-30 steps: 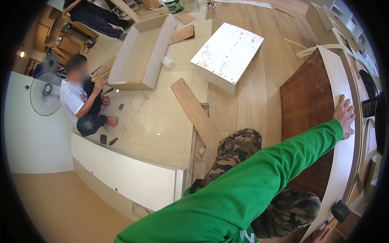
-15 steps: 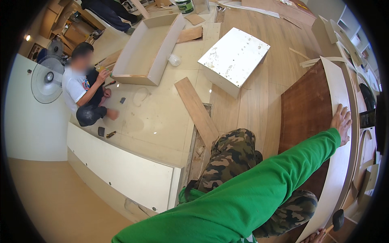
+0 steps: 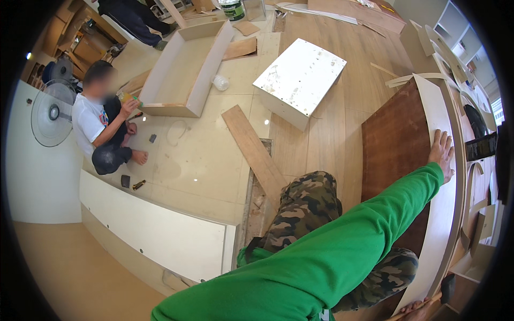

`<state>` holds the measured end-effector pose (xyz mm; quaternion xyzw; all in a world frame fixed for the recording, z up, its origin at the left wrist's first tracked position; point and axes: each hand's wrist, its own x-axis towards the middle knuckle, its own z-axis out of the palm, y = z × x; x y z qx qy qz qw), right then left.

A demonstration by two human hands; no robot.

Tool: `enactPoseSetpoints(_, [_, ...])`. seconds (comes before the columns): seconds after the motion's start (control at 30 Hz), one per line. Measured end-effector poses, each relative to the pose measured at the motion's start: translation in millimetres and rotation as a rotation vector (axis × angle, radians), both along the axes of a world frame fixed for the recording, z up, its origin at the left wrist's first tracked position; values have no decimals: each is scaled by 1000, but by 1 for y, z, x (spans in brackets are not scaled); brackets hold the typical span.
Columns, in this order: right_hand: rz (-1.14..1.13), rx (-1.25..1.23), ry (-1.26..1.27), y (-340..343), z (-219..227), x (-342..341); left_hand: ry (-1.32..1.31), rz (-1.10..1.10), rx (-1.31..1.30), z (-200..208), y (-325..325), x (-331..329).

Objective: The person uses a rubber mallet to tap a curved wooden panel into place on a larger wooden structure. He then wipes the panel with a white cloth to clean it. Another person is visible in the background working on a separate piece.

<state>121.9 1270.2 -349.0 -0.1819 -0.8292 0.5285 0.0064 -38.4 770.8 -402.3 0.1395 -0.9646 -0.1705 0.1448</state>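
My left hand (image 3: 442, 155) lies flat, fingers spread, on a long pale strip (image 3: 440, 214) along the edge of a wooden piece with a reddish-brown face (image 3: 393, 142). My left arm, in a green sleeve, reaches across the view to it. Low at the right, partly cut off by the frame's lower edge, my right hand (image 3: 415, 308) is closed on the wooden handle of a mallet with a black head (image 3: 448, 289). The mallet head is close beside the strip's near end.
A white box (image 3: 300, 80) and a loose plank (image 3: 254, 152) lie on the floor ahead. Further left, a person (image 3: 104, 120) sits by an open shallow cabinet frame (image 3: 201, 80). A white panel (image 3: 160, 230) stands near left; a fan (image 3: 53, 112) is behind it.
The view has shifted slightly, so the surroundings sit a little further left. My left hand stays flat on the strip. More of the mallet's handle shows at my right hand.
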Motion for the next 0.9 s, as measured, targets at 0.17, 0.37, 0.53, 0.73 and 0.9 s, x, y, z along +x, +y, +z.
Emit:
enactPoseSetpoints(0.17, [-220, 25, 211, 20, 7, 9, -70, -92, 119, 6, -10, -1])
enactPoseSetpoints(0.37, [13, 13, 444, 31, 62, 97, -77, 139, -19, 21, 65, 2])
enactPoseSetpoints(0.53, [-53, 519, 229, -3, 63, 134, -5, -517, -230, 18, 150, 46])
enactPoseSetpoints(0.73, [-36, 227, 319, -13, 63, 141, -160, -432, -278, 21, 136, 31])
enactPoseSetpoints(0.9, [-104, 457, 359, -14, 73, 139, -236, -413, -263, 42, 141, 48])
